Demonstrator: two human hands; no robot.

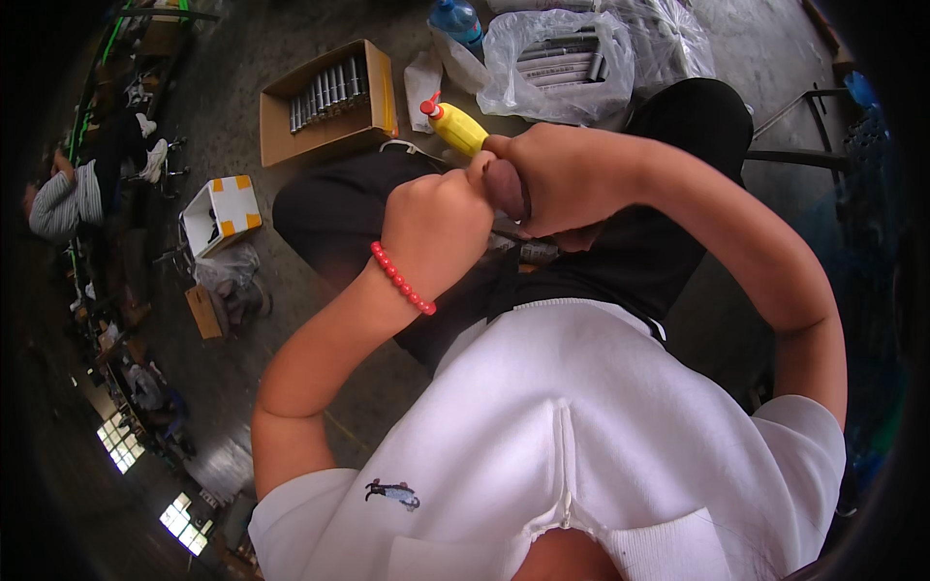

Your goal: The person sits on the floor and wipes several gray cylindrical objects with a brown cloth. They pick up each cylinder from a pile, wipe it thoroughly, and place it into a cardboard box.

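My left hand (439, 218), with a red bead bracelet at its wrist, is curled in front of my lap. Against it presses my right hand (574, 174), also curled, with the fingertips of the two meeting. A dark curved edge shows between them, but whatever they may hold is hidden by the fingers. Just beyond the hands a yellow plastic bottle (459, 128) with a red cap leans at a slant. An open cardboard box (274, 131) at the upper left holds a row of metal tubes (330, 91). Dark and pale tubes (556, 67) lie in a clear plastic bag (501, 80).
A blue-tinted plastic bottle (456, 22) stands beside the bag. On the floor at left are a white box with orange tape (236, 205) and a small cardboard box (203, 312). Another person (80, 192) is at far left. A dark metal frame (795, 157) is at right.
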